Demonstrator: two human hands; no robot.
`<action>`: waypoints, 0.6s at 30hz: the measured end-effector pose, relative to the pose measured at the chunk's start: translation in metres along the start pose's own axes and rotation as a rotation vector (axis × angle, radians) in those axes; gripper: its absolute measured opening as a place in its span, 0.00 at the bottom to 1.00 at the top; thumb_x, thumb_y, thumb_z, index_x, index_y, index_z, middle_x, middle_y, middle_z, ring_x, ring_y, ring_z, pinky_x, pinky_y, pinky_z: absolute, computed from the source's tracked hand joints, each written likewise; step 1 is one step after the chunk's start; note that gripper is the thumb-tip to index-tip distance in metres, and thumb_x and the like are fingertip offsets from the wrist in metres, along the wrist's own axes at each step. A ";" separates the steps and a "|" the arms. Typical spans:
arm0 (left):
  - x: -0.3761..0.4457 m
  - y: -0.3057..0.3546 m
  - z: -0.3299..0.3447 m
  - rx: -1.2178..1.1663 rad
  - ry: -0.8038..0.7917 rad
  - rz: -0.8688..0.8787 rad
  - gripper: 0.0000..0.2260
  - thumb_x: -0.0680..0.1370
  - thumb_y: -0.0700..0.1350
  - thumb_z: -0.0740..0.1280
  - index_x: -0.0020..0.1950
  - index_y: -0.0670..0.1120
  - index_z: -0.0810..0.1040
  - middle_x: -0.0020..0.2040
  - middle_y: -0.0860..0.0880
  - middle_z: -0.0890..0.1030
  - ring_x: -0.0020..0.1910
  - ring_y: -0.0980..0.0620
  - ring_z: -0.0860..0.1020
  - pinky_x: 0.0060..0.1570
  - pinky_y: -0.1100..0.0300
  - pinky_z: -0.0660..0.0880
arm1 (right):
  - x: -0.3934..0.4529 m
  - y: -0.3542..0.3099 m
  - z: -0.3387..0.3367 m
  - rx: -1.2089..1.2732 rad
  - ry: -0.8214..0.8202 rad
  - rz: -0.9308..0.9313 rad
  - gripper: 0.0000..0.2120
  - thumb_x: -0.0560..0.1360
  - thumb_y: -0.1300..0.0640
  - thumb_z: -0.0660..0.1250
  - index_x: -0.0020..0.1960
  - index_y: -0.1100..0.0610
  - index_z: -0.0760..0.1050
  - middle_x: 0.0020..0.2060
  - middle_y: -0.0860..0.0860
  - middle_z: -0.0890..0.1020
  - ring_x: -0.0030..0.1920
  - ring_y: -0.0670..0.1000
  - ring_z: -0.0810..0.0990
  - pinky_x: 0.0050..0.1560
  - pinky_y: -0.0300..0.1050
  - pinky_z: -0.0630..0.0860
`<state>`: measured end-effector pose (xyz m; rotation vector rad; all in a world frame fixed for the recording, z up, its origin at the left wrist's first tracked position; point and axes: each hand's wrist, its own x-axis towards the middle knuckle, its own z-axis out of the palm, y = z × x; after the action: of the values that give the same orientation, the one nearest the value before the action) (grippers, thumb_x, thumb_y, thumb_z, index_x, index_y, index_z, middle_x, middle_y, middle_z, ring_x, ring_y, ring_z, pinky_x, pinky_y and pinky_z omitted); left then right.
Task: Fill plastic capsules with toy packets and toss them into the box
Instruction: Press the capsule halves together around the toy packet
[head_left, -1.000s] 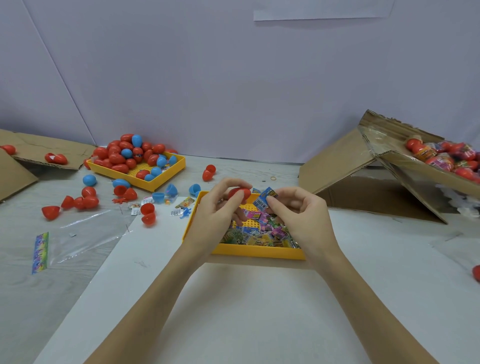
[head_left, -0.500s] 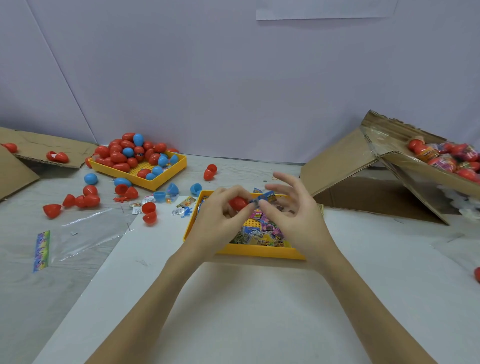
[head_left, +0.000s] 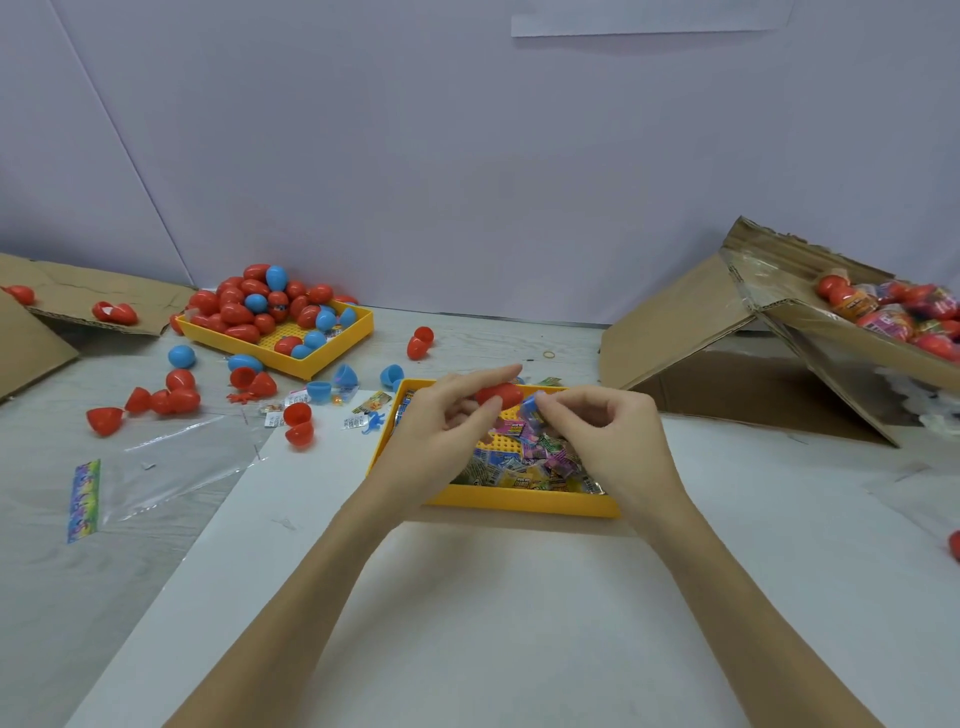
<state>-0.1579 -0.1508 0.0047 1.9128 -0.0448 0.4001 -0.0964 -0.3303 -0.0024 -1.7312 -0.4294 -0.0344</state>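
At the worktop's far-left edge, a yellow tray (head_left: 332, 358) holds red and blue capsules (head_left: 244, 306); loose capsule halves lie around it. Near the worktop's middle, the left hand (head_left: 441, 441) pinches a red capsule half (head_left: 498, 396) between thumb and fingers above a second yellow tray (head_left: 519, 501) of toy packets (head_left: 524, 457). The right hand (head_left: 613, 441) pinches a blue packet (head_left: 532, 406) against the half's open end. At the far-right edge, a tilted cardboard box (head_left: 852, 343) contains filled capsules.
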 end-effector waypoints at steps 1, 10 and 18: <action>-0.001 0.001 0.000 -0.047 -0.003 -0.011 0.16 0.83 0.41 0.66 0.70 0.53 0.79 0.50 0.50 0.84 0.44 0.58 0.83 0.47 0.65 0.79 | -0.001 -0.001 0.000 0.092 0.013 0.054 0.05 0.78 0.55 0.74 0.47 0.55 0.87 0.37 0.48 0.88 0.40 0.44 0.86 0.39 0.32 0.78; -0.001 0.000 0.009 -0.144 0.013 -0.112 0.16 0.80 0.46 0.71 0.67 0.51 0.76 0.54 0.52 0.85 0.47 0.54 0.86 0.45 0.66 0.80 | -0.004 -0.005 0.006 0.259 0.108 0.175 0.10 0.77 0.51 0.74 0.51 0.57 0.87 0.40 0.51 0.89 0.43 0.48 0.88 0.38 0.37 0.81; 0.000 0.001 0.008 -0.163 0.012 -0.100 0.11 0.79 0.45 0.72 0.61 0.48 0.78 0.52 0.52 0.85 0.47 0.54 0.86 0.46 0.64 0.81 | -0.004 -0.006 0.007 0.278 0.126 0.156 0.09 0.77 0.51 0.74 0.51 0.55 0.88 0.39 0.49 0.88 0.41 0.46 0.88 0.35 0.34 0.80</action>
<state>-0.1559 -0.1587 0.0026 1.7444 0.0258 0.3303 -0.1034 -0.3241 0.0005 -1.4740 -0.1948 0.0273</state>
